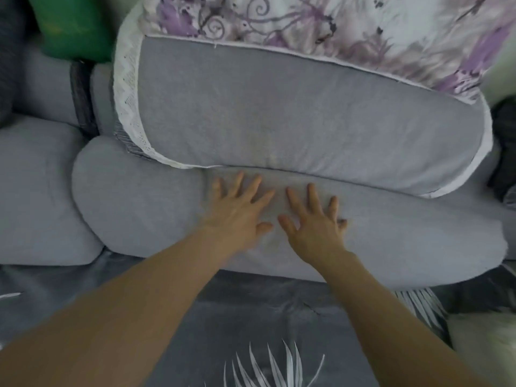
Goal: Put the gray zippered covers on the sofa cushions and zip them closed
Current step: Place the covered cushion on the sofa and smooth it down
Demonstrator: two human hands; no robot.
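Observation:
A long cushion in a gray cover point(405, 241) lies across the middle of the view. My left hand point(240, 210) and my right hand point(315, 222) press flat on its top, side by side, fingers spread and straight. Just behind it a second gray-covered cushion point(293, 113) with white piping leans back against a purple floral fabric point(321, 26). A third gray cushion point(36, 191) sits at the left. No zipper shows from this side.
A green object point(69, 26) stands at the back left. A dark gray sheet with white leaf prints point(251, 331) lies under my forearms. A strip of white lace point(125, 88) runs along the back cushion's left edge. Dark items sit at the far right.

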